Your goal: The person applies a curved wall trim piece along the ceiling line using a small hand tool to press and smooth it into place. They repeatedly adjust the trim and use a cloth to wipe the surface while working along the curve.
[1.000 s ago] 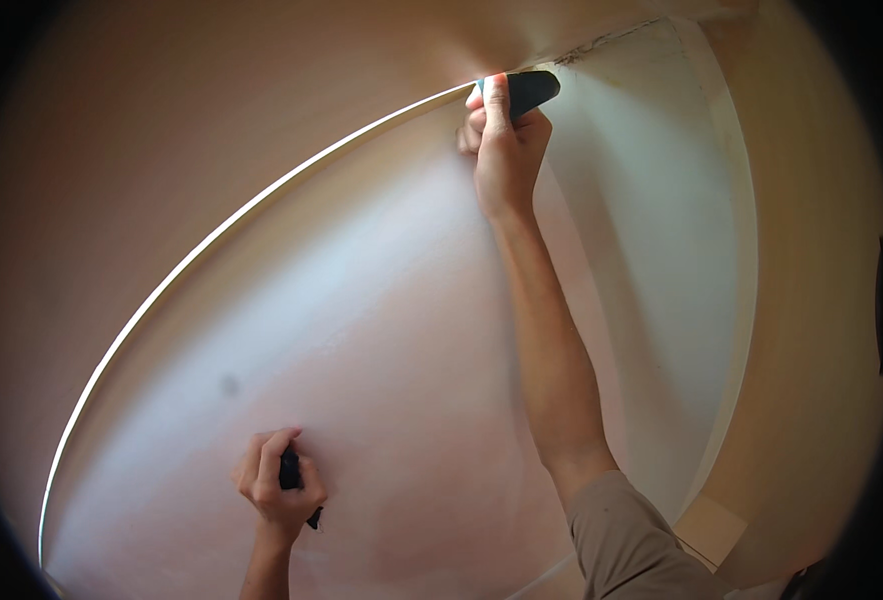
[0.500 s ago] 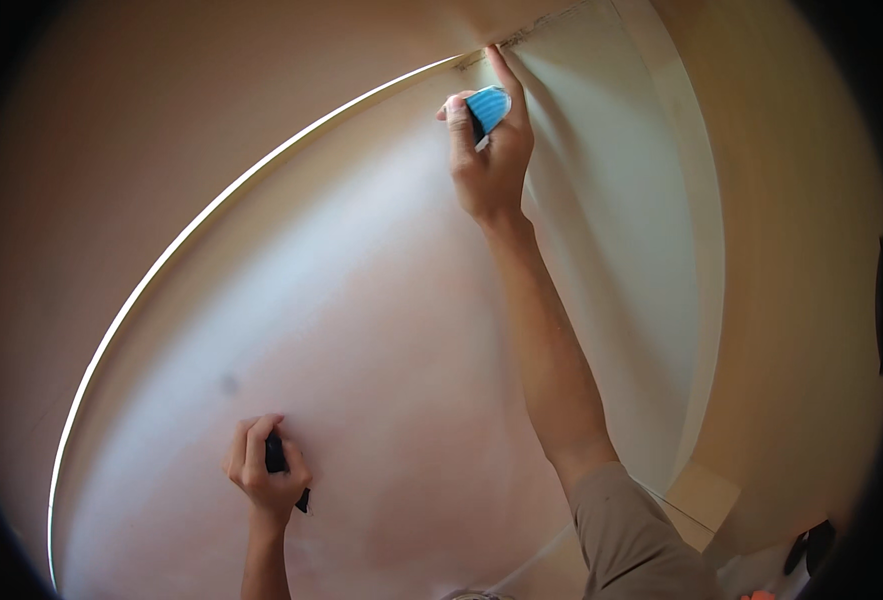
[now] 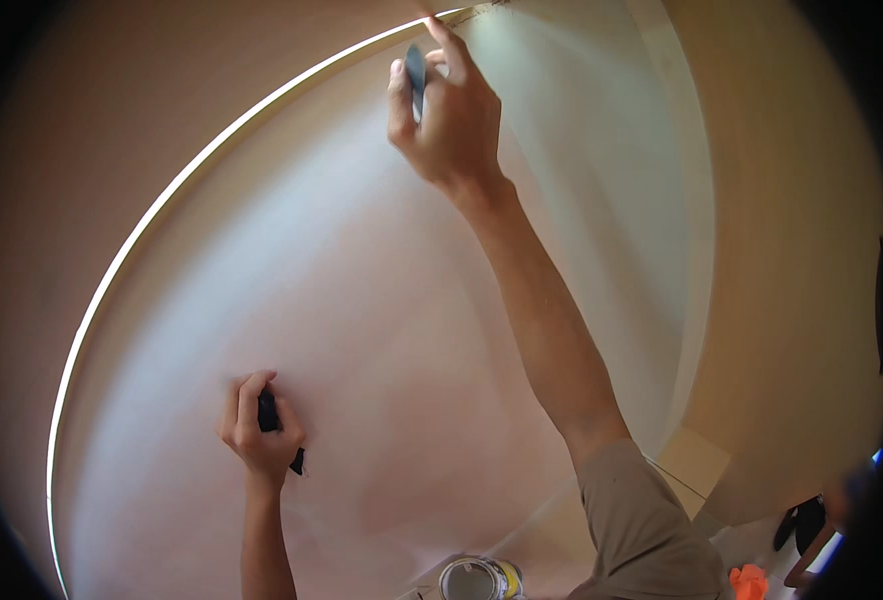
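Observation:
My right hand (image 3: 451, 115) is raised to the top of a large pale panel (image 3: 381, 330). Its thumb and fingers grip a small flat hand-sized object (image 3: 416, 78), seen almost edge-on, bluish grey; its exact kind does not show. The forefinger stretches up to the panel's upper edge, close to a bright light strip (image 3: 151, 225) that curves along the left side. Lower down, my left hand (image 3: 261, 425) is curled around a black object (image 3: 268, 410), with a dark end sticking out below the palm. What that black object is, I cannot make out.
An open round can (image 3: 469, 579) with a yellow side stands at the bottom. A tan curved wall (image 3: 781, 270) borders the panel on the right. At the lower right are an orange thing (image 3: 748, 581) and part of another person's arm (image 3: 811, 560).
My right hand has slid left and up along the panel's top edge, and its object has turned from its blue ribbed face to edge-on. My left hand sits slightly higher. The can has come into view.

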Tool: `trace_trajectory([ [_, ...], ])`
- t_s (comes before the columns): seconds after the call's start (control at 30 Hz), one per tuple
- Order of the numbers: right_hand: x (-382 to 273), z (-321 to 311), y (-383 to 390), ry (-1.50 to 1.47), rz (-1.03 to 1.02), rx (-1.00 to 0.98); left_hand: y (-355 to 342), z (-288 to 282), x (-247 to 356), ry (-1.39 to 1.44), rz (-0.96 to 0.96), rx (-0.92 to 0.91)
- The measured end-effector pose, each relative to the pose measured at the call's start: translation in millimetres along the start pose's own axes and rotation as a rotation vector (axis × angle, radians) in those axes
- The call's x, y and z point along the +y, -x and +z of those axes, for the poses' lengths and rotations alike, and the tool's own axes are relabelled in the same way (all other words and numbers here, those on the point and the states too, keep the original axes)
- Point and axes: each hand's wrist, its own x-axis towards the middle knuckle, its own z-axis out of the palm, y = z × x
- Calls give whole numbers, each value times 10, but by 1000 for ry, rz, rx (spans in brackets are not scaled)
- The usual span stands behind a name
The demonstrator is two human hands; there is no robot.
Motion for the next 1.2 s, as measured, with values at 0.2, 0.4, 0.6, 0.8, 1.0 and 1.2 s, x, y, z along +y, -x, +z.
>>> trace_trajectory([
  [0.2,-271,9,110,22,-87,-129,16,12,9,22,12,0],
  [0.4,-371,-97,-12,-64,-22,-49,33,-3,-38,34,2,-3],
  [0.6,-1148,-254,445,-429,47,-122,62,-18,-78,23,46,45],
  [0.8,-1301,-985,1117,-1260,1015,-445,113,9,-73,106,3,14],
  [1.0,-1772,-1730,1218,-1079,1201,-603,260,-107,-6,332,-165,-28],
  [1.2,-1950,-2579,1385,-691,1013,-572,672,-666,1148,1227,-737,-235],
])
